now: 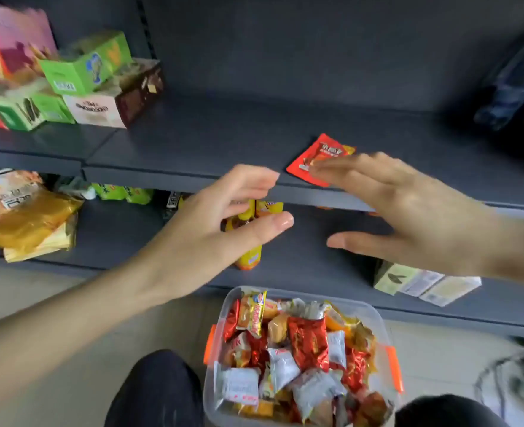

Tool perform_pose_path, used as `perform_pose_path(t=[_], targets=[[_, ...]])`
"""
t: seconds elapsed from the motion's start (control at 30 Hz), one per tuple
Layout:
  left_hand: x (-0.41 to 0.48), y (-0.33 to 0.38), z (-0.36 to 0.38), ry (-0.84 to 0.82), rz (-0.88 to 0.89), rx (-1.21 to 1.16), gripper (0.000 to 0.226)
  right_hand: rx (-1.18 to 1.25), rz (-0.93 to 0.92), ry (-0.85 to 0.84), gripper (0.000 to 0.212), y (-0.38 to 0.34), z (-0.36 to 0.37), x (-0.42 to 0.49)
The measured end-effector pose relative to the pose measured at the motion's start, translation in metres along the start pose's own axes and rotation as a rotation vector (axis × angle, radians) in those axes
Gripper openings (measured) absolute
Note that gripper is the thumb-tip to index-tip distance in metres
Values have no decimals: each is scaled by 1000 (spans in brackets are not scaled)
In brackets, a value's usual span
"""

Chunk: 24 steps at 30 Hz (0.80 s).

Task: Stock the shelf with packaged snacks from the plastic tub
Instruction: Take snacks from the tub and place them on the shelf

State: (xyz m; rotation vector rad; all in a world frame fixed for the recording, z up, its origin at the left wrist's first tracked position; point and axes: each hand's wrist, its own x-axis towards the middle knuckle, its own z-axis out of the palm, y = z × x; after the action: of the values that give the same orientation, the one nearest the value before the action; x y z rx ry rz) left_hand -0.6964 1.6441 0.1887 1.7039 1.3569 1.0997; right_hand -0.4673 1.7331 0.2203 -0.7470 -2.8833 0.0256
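Note:
A clear plastic tub [376,315] with orange latches sits on the floor between my knees, full of several wrapped snacks in red, white and yellow. A red snack packet [317,157] lies near the front edge of the dark grey upper shelf [217,140]. My right hand [414,217] hovers with straight, spread fingers, its fingertips over the packet's near edge; blur hides whether they touch. My left hand [223,220] is relaxed and holds nothing, in front of yellow-orange packets [249,258] standing on the lower shelf.
Green, pink and brown snack boxes [85,81] crowd the upper shelf's left end, and dark bags [516,87] its right end. On the lower shelf lie yellow bags [29,220] at the left and pale boxes [424,282] at the right. My dark-trousered knee [162,392] is beside the tub.

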Motion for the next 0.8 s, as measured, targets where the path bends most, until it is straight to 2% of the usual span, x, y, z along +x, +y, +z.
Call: perform_pose_path(t=[0.17, 0.3, 0.37, 0.43, 0.5, 0.6, 0.8], targets=[[-17, -103, 72, -97, -237, 54, 67, 219, 192, -141, 77, 17, 120, -31], [-35, -178, 121, -38, -360, 10, 69, 469, 456, -197, 79, 12, 206, -38], [-48, -212, 144, -5, -415, -49, 65, 506, 598, -264, 80, 7, 247, -45], [-59, -239, 162, 12, -460, -77, 51, 471, 686, -326, 74, 0, 280, -54], [-66, -257, 173, 40, -486, -104, 45, 351, 698, -383, 70, -4, 298, -61], [-72, -268, 178, 63, -504, -130, 46, 194, 639, -470, 62, -2, 305, -63], [-71, -264, 170, 63, -433, -40, 28, 323, 781, -542, 55, 1, 310, -60]])
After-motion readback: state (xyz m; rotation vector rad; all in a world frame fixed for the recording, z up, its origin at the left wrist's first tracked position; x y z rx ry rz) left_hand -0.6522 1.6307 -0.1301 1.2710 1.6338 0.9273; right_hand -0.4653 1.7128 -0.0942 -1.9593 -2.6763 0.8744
